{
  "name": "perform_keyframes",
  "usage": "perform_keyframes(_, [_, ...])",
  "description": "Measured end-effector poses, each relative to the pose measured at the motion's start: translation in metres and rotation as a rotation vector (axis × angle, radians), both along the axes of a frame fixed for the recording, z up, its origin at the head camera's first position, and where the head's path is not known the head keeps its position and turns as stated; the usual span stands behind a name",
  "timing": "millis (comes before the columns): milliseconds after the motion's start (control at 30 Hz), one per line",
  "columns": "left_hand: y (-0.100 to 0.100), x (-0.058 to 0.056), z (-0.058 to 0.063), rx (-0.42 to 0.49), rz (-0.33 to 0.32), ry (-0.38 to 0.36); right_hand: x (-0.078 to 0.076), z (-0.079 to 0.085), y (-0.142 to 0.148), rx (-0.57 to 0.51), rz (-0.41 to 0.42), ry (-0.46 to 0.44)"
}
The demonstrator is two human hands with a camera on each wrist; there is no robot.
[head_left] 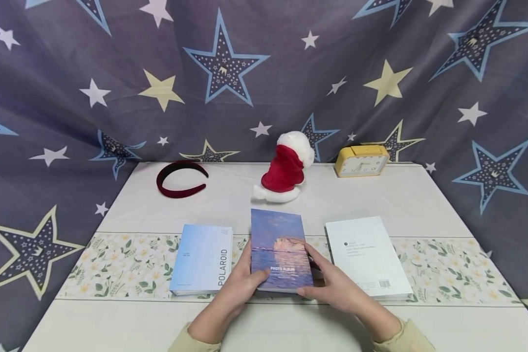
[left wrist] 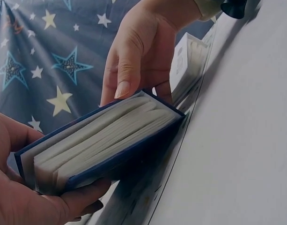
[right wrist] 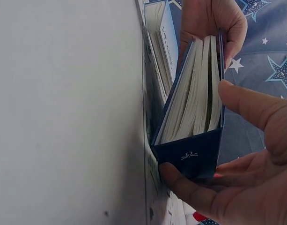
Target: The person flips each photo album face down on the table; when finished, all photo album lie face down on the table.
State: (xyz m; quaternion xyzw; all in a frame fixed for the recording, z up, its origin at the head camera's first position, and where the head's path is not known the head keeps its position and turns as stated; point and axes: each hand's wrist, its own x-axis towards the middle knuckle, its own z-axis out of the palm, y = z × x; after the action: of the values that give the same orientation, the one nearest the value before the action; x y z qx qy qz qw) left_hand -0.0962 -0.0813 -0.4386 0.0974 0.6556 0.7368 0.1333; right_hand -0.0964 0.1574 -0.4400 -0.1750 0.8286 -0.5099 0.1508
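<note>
A blue photo album point(head_left: 279, 234) with a sea and cliff on its cover is held between both hands at the middle of the table. My left hand point(head_left: 242, 282) grips its left side, thumb on the cover and fingers underneath in the left wrist view. With thumb and fingers, my right hand point(head_left: 336, 286) holds the right side, by the dark spine point(right wrist: 187, 154) in the right wrist view. The album is tilted, its page edges point(left wrist: 106, 136) facing me. Whether any corner touches the table cannot be told.
A light blue POLAROID album point(head_left: 200, 259) lies at left, a white album point(head_left: 367, 254) at right, both on a floral strip point(head_left: 127, 264). Behind are a dark red headband point(head_left: 160, 181), a plush toy in red point(head_left: 283, 168) and a yellow clock point(head_left: 363, 161), before a star-patterned curtain point(head_left: 290, 98).
</note>
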Motion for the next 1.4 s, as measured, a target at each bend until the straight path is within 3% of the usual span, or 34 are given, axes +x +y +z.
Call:
perform_keyframes(200, [-0.001, -0.002, -0.006, -0.054, 0.012, 0.012, 0.001, 0.001, 0.001, 0.04, -0.022, 0.002])
perform_keyframes(367, [-0.003, -0.003, -0.009, -0.161, 0.023, 0.03, 0.003, 0.002, 0.003, 0.113, -0.049, 0.008])
perform_keyframes(767, [-0.006, -0.007, -0.01, -0.652, 0.052, 0.217, 0.004, 0.002, 0.004, 0.31, -0.057, 0.119])
perform_keyframes(933, [-0.004, -0.005, -0.011, -0.856, 0.021, 0.303, 0.006, 0.006, -0.001, 0.354, -0.069, 0.156])
perform_keyframes(1067, [-0.004, 0.0, -0.007, -0.935, -0.007, 0.345, 0.008, 0.007, -0.012, 0.377, -0.098, 0.231])
perform_keyframes(1267, [-0.018, 0.004, 0.005, -1.006, 0.081, 0.428, 0.004, 0.008, -0.032, 0.299, -0.073, 0.368])
perform_keyframes(1400, [-0.038, 0.002, 0.006, -1.085, 0.186, 0.469, 0.0, 0.009, -0.044, 0.196, 0.019, 0.354])
